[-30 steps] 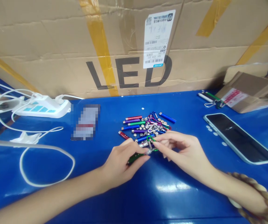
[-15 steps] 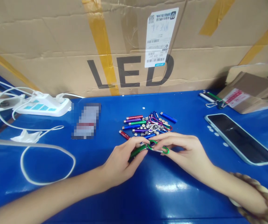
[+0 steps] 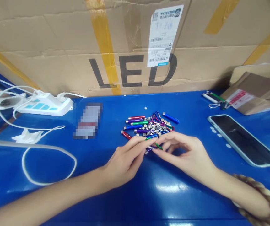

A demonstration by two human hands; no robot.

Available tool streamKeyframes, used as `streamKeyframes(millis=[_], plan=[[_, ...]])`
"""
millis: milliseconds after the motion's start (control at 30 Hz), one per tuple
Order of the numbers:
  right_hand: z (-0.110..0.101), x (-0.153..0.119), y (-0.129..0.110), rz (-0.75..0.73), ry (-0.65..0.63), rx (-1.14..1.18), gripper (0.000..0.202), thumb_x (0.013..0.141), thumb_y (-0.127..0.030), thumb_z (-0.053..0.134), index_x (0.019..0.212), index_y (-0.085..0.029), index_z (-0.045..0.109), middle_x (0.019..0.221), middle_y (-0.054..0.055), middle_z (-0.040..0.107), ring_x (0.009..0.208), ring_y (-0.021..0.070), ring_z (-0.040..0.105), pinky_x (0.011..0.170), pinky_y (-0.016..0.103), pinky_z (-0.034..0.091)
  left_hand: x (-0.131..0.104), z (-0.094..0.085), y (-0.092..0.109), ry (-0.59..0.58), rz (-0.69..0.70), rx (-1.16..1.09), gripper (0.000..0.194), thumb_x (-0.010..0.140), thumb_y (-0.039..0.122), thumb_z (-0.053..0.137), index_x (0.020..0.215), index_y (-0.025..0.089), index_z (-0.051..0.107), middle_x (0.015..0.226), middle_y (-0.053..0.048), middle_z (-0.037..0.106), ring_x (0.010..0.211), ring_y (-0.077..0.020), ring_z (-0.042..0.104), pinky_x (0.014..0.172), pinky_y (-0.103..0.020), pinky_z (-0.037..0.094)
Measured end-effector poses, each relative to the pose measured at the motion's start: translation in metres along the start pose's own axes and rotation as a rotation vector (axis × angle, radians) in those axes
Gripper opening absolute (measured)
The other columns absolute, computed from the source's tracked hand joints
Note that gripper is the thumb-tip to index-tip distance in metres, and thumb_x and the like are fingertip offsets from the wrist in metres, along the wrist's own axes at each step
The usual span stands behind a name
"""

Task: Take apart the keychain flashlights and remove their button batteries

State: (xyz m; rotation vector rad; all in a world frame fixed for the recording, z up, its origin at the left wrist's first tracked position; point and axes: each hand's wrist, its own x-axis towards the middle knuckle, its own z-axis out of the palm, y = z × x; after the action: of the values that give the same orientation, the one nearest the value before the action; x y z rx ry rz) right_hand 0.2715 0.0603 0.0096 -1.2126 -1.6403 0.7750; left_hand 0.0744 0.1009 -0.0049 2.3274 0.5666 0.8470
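Observation:
My left hand (image 3: 126, 158) and my right hand (image 3: 188, 149) meet fingertip to fingertip over the near edge of a pile. Between them a green carabiner (image 3: 159, 146) is pinched from both sides, mostly covered by the fingers. Just below it the silver-ended tip of a purple tube (image 3: 148, 151) shows. Whatever else lies under my left fingers is hidden. Right behind my hands are small metal tubes, such as a green tube (image 3: 139, 123), a red tube (image 3: 126, 134) and a blue tube (image 3: 171, 118). Among them lie a silver carabiner (image 3: 156, 128) and several button cells (image 3: 145, 126).
A phone (image 3: 244, 139) lies at right, with tubes (image 3: 211, 98) beside a small carton (image 3: 255, 94) behind it. At left are a pixelated object (image 3: 88, 121), a power strip (image 3: 43, 105) and a looped white cable (image 3: 76, 163). A large LED carton (image 3: 66, 47) spans the back.
My left fingers have closed forward over the carabiner, and the green tube held there has gone out of sight. The carabiner has turned between my hands. The view has shifted slightly.

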Motion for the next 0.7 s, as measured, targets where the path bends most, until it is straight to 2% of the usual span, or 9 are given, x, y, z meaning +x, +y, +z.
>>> streamKeyframes(millis=[167,300,467,600,700], plan=[[0.0003,-0.0002,0.0044,0.011,-0.004,-0.057,0.016,0.078,-0.025,0.068,0.091,-0.02,0.06,0.068,-0.002,0.064,0.055,0.0109,0.062,0.051,0.021,0.055,-0.0019,0.0001,0.0002,-0.007,-0.012,0.05,0.047,0.093,0.008,0.039,0.136,0.026,0.039,0.117,-0.006,0.054,0.09,-0.0114,0.06,0.072,-0.018,0.05],[0.0005,-0.0017,0.0051,-0.008,0.008,-0.132,0.018,0.079,-0.024,0.066,0.096,-0.021,0.06,0.075,0.0,0.066,0.058,0.012,0.063,0.05,0.021,0.056,0.0,-0.0015,0.0008,-0.002,-0.017,-0.001,0.046,0.093,0.009,0.04,0.137,0.026,0.039,0.117,-0.007,0.054,0.097,-0.0137,0.059,0.075,-0.02,0.05],[-0.0001,-0.0005,0.0064,-0.12,-0.012,-0.211,0.02,0.083,-0.021,0.062,0.102,-0.021,0.063,0.086,0.002,0.068,0.063,0.0117,0.064,0.056,0.022,0.057,0.0031,-0.0022,0.0002,0.037,-0.048,-0.054,0.044,0.093,0.012,0.044,0.135,0.026,0.043,0.099,-0.005,0.058,0.085,-0.0136,0.059,0.068,-0.02,0.05],[-0.0006,0.0012,0.0079,-0.217,-0.081,-0.239,0.019,0.085,-0.019,0.06,0.103,-0.019,0.064,0.094,0.004,0.068,0.068,0.0111,0.063,0.061,0.022,0.056,0.003,-0.002,0.0004,0.047,-0.013,-0.061,0.04,0.093,0.012,0.044,0.131,0.026,0.048,0.099,-0.006,0.059,0.082,-0.0127,0.059,0.067,-0.019,0.05],[-0.0003,0.0008,0.0073,-0.233,-0.164,-0.261,0.015,0.087,-0.021,0.058,0.1,-0.017,0.065,0.09,0.004,0.067,0.071,0.0123,0.063,0.062,0.022,0.054,0.0027,-0.0028,0.002,0.027,-0.007,-0.068,0.035,0.093,0.012,0.045,0.125,0.024,0.052,0.101,-0.005,0.06,0.087,-0.0128,0.06,0.073,-0.02,0.051]])
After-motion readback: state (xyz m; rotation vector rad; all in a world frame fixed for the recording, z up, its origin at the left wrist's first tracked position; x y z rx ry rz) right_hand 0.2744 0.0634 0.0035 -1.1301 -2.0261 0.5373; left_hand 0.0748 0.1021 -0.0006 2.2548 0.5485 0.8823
